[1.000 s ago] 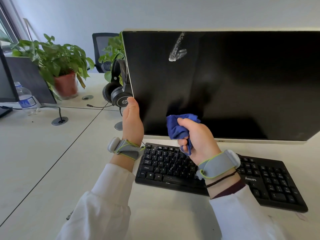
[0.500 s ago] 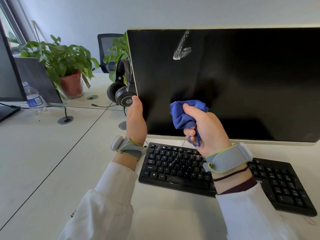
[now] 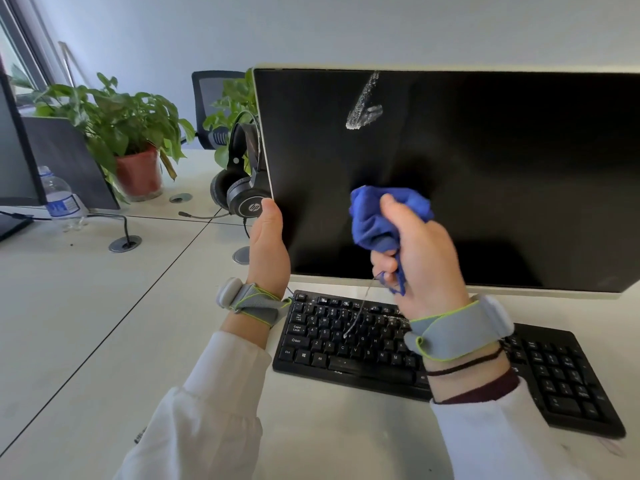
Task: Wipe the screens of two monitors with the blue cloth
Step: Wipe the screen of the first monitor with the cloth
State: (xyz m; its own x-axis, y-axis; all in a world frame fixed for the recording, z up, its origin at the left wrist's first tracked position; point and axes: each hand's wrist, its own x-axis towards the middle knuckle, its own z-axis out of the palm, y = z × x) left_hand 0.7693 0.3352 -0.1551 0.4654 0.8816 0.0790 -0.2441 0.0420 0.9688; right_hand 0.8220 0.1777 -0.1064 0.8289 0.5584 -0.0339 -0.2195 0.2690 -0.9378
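A large monitor [image 3: 485, 174] with a dark screen stands in front of me; a whitish smear [image 3: 363, 109] marks its upper middle. My right hand [image 3: 419, 258] grips the bunched blue cloth [image 3: 377, 220] against the lower middle of the screen, well below the smear. A loose thread hangs from the cloth over the keyboard. My left hand [image 3: 268, 247] holds the monitor's left edge, thumb on the front bezel. A second monitor [image 3: 15, 150] shows only partly at the far left.
A black keyboard [image 3: 346, 344] lies under the monitor. Black headphones [image 3: 242, 188] hang at the monitor's left edge. Potted plants [image 3: 117, 126], a water bottle [image 3: 59, 199], a desk cable port [image 3: 124, 244] and an office chair [image 3: 214, 98] stand behind and left.
My right hand has lifted the blue cloth a little higher up the screen. My left hand keeps its hold on the monitor's left edge.
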